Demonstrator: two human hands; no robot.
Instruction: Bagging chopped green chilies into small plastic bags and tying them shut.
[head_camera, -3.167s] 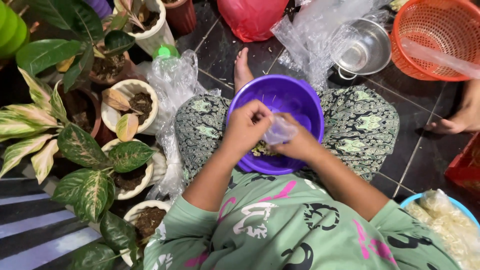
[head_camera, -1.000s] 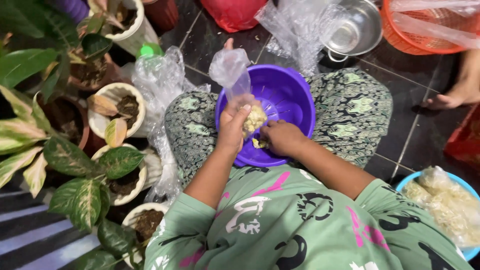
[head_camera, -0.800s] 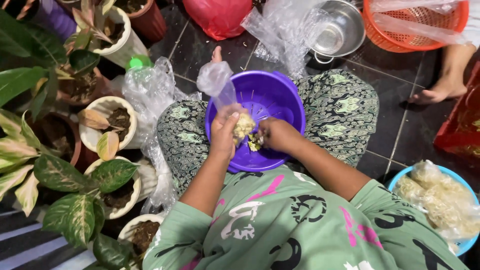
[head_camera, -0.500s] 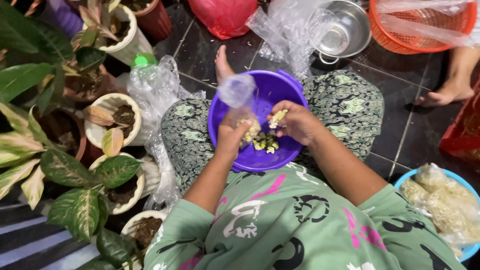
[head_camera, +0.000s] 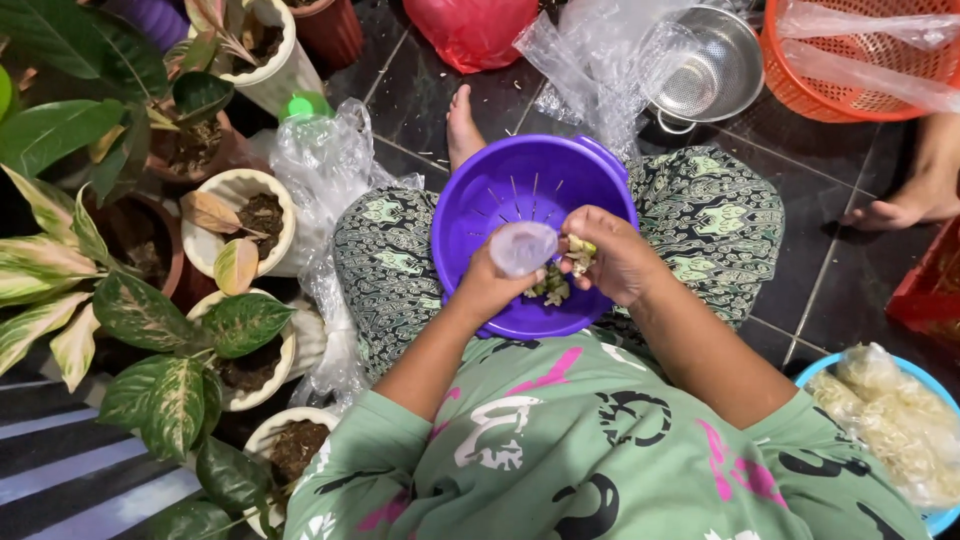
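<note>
Over the purple bowl (head_camera: 520, 215) resting on the person's lap, the left hand (head_camera: 490, 285) is curled around a small clear plastic bag (head_camera: 522, 247), holding its mouth up. Just beside it, the right hand (head_camera: 612, 255) is clenched on a pinch of pale chopped food (head_camera: 580, 250), touching the bag. More of the food lies in the bowl below, between the hands.

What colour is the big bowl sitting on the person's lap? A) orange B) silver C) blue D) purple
D: the bowl on the lap is purple, and both the left hand and the right hand are working over it.
</note>
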